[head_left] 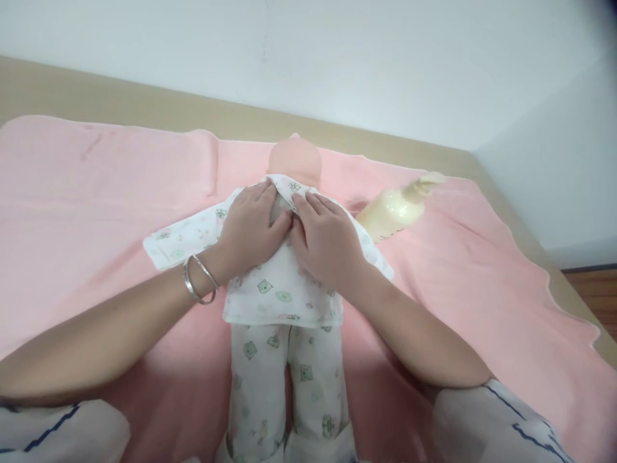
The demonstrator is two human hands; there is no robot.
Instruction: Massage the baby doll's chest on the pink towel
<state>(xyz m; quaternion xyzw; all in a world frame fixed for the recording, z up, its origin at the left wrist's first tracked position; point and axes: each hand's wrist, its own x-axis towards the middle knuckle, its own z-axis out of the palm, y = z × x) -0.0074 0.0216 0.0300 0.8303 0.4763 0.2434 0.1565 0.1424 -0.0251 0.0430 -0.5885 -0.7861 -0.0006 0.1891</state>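
Observation:
A baby doll (295, 157) lies on its back, with its rounded head at the far end. It wears a white printed shirt (274, 292) and matching pants (255, 373). My left hand (253, 225) rests on the chest, fingertips at the shirt's neckline and thumb pointing inward. Opposite it, my right hand (328, 238) has bent fingers on the collar edge, thumb against the cloth. Both hands appear closed on the shirt's fabric, their thumbs almost meeting. Between them the neckline is folded and a greyish patch shows. The fingertips are partly hidden in the cloth.
A pink blanket (96, 186) covers the wooden table (144, 93). To the doll's right side in view, a cream pump bottle (393, 209) lies tilted on the blanket. A white wall (308, 58) stands behind the table.

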